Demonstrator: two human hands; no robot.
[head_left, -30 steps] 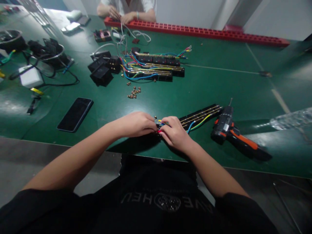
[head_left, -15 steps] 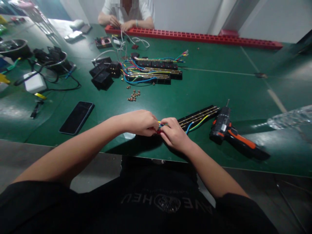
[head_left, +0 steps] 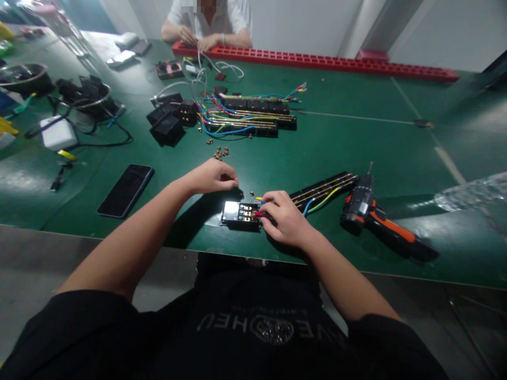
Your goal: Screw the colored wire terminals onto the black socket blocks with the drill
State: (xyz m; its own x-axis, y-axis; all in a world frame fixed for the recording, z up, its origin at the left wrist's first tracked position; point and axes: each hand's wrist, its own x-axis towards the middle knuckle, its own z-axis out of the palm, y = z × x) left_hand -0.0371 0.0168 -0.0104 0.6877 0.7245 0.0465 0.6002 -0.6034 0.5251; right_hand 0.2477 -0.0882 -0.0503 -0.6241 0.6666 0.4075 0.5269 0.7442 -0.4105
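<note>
A small black terminal block (head_left: 240, 215) with brass contacts and a pale top lies near the table's front edge. My right hand (head_left: 285, 219) is closed on the red wire (head_left: 259, 214) at the block's right end, beside blue and yellow wire ends. Up and left of the block hovers my left hand (head_left: 216, 177), thumb and fingertips pressed together; what they hold, if anything, is too small to make out. Two small screws (head_left: 252, 193) sit just behind the block. A black strip with brass bars (head_left: 322, 191) extends to the right behind my right hand.
A cordless screwdriver (head_left: 366, 211) lies at the right, a phone (head_left: 125, 190) at the left. Screws (head_left: 222, 151), wired strips (head_left: 253, 119) and black boxes (head_left: 167, 126) are farther back. Behind a long red rack (head_left: 317, 63) sits a person (head_left: 209, 26).
My left hand has moved up and left off the terminal block, which now shows. Two screws are visible behind the block. My right hand has stayed at the wires.
</note>
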